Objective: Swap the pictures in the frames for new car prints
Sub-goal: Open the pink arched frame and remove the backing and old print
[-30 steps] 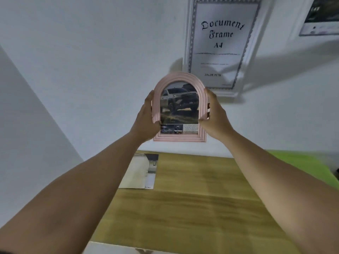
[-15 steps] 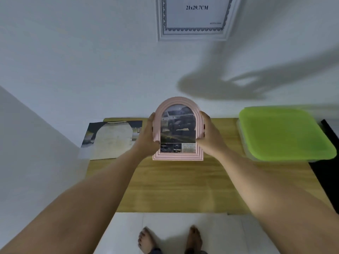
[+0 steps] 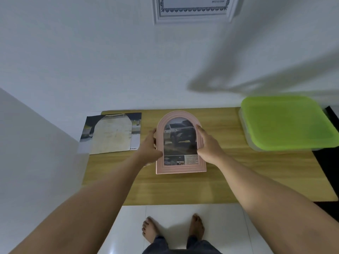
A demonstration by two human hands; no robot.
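Your left hand (image 3: 148,149) and right hand (image 3: 207,145) grip the side edges of the pink arched frame (image 3: 179,142). Its car print faces you over the table (image 3: 183,187), between a cut-out page (image 3: 111,133) and a green-lidded box (image 3: 286,123).

The person has bare forearms (image 3: 95,204), bare feet (image 3: 197,227) and dark blue trouser legs (image 3: 161,244).

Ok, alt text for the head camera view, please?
The person's left hand and right hand hold a pink arched frame with a car print over a wooden table. A cut-out page lies left of it, a green-lidded container right.
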